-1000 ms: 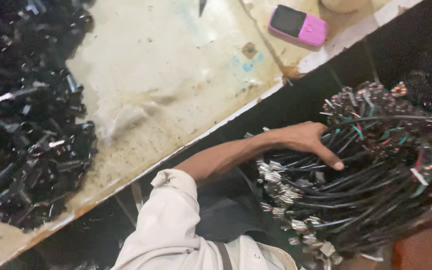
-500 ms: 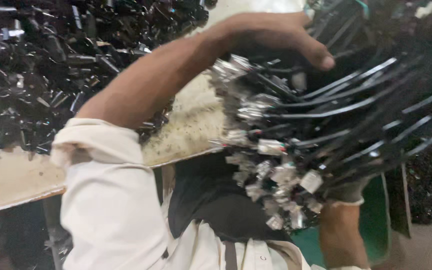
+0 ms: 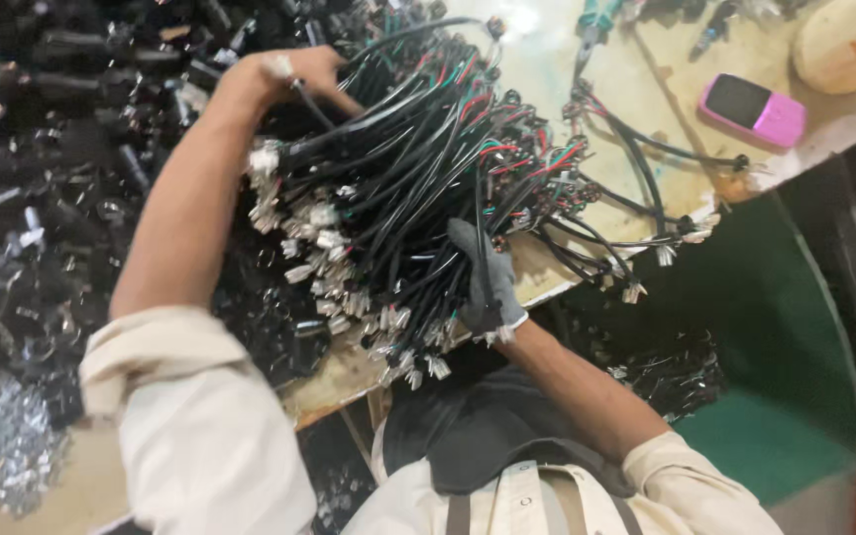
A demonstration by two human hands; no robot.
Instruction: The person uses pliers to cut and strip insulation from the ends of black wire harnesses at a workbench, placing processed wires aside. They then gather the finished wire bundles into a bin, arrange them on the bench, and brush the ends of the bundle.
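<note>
Two hands are closed on a thick bundle of black wire leads (image 3: pixel 418 188), which is held over the worktable's (image 3: pixel 557 79) near edge. The left hand (image 3: pixel 299 74) is clamped on the bundle's far side; the gloved right hand (image 3: pixel 485 277) is wrapped around its near side. The left half of the worktable is crowded with black connectors (image 3: pixel 42 159). Bare tabletop is seen toward the far right corner, beside a pink phone (image 3: pixel 753 109).

Thick bundle of black cables (image 3: pixel 428 188) with metal terminals, across the table edge.
</note>
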